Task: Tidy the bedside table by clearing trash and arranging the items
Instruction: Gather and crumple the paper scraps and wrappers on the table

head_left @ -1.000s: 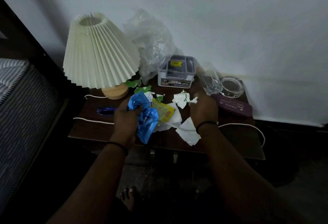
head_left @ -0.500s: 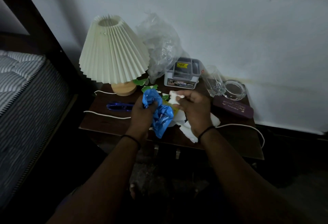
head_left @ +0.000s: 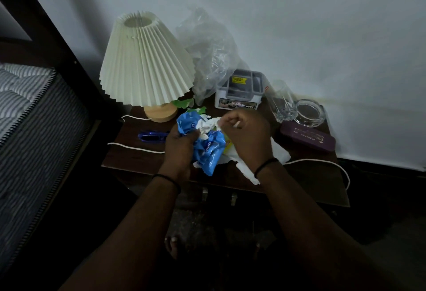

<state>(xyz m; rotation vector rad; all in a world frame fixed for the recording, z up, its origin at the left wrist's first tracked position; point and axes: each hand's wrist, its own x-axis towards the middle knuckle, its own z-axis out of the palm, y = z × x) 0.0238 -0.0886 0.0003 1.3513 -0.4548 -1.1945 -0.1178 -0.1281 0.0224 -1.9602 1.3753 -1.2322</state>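
My left hand (head_left: pixel 178 146) grips a crumpled blue plastic wrapper (head_left: pixel 208 150) above the middle of the dark wooden bedside table (head_left: pixel 133 157). My right hand (head_left: pixel 246 134) is curled over crumpled white paper (head_left: pixel 211 127) and presses it against the blue wrapper; a small white scrap sticks out between its fingers. More white tissue (head_left: pixel 279 154) lies under my right wrist, with a yellow packet (head_left: pixel 228 146) partly hidden beneath it. Green scraps (head_left: pixel 184 104) lie near the lamp base.
A pleated cream lamp (head_left: pixel 145 60) stands back left, a clear plastic bag (head_left: pixel 209 58) behind it. A grey organiser box (head_left: pixel 239 90), a glass tumbler (head_left: pixel 280 101), a glass ashtray (head_left: pixel 309 112) and a purple case (head_left: pixel 307 137) fill the back right. A blue pen-like item (head_left: pixel 152 136) and white cord (head_left: pixel 136 149) lie left.
My right hand picked up the crumpled white paper from the table and brought it left against the blue wrapper in my left hand. The camera view shifted left.
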